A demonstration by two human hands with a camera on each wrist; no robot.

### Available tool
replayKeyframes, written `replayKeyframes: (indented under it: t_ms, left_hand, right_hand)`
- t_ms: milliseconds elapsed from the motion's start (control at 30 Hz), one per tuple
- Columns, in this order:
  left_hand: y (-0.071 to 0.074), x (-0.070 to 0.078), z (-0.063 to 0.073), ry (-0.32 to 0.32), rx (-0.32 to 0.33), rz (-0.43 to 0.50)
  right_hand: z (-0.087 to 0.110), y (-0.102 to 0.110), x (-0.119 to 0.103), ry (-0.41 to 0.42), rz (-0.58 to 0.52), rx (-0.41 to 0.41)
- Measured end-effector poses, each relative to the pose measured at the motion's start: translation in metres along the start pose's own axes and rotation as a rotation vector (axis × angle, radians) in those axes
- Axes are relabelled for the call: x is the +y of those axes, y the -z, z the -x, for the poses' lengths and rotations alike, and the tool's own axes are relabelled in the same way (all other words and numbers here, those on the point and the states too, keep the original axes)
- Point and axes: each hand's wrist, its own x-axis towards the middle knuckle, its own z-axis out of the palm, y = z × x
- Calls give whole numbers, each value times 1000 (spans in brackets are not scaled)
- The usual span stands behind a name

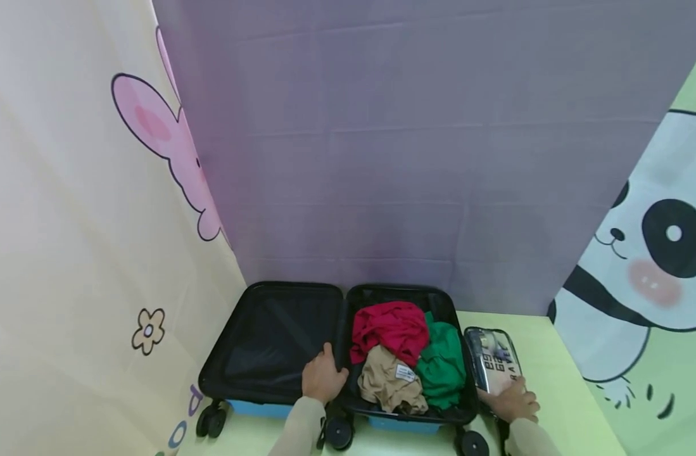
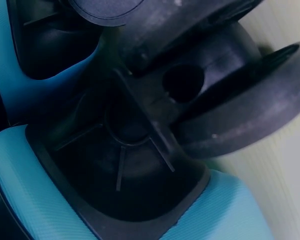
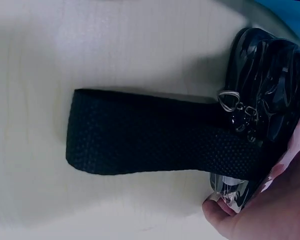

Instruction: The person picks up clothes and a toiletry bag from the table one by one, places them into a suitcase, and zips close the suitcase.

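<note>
An open suitcase (image 1: 270,398) lies with its two black-lined halves side by side. My left hand (image 1: 323,376) rests at the inner front corner of the left half, near the hinge side. In the right half lie a red garment (image 1: 390,329), a beige garment (image 1: 384,380) and a green garment (image 1: 443,364). Right of the suitcase, my right hand (image 1: 513,401) grips the near end of a clear zip pouch (image 1: 493,351) with dark edging and printed letters. The right wrist view shows the pouch's black strap loop (image 3: 140,135) and a small metal zip charm (image 3: 230,101).
Black caster wheels (image 1: 339,433) stick out from the suitcase's near side, large in the left wrist view beside the blue shell (image 2: 45,185). The pale tabletop (image 1: 575,405) extends to the right. A grey-purple curtain (image 1: 382,158) hangs behind, with printed cloth walls on both sides.
</note>
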Motion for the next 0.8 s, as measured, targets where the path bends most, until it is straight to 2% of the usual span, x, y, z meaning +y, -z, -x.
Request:
replayKeyframes:
  t_ms: [233, 367, 600, 800]
  left_hand:
    - [-2, -1, -2, 6, 4, 4]
    - [-1, 0, -1, 11, -7, 4]
    - [3, 3, 0, 17, -3, 5]
    - [4, 4, 1, 14, 0, 1]
  right_hand:
    - [-9, -5, -3, -44, 12, -8]
    - [-7, -6, -7, -77, 28, 1]
    - [0, -5, -7, -23, 39, 66]
    - [-1, -3, -5, 9, 68, 79]
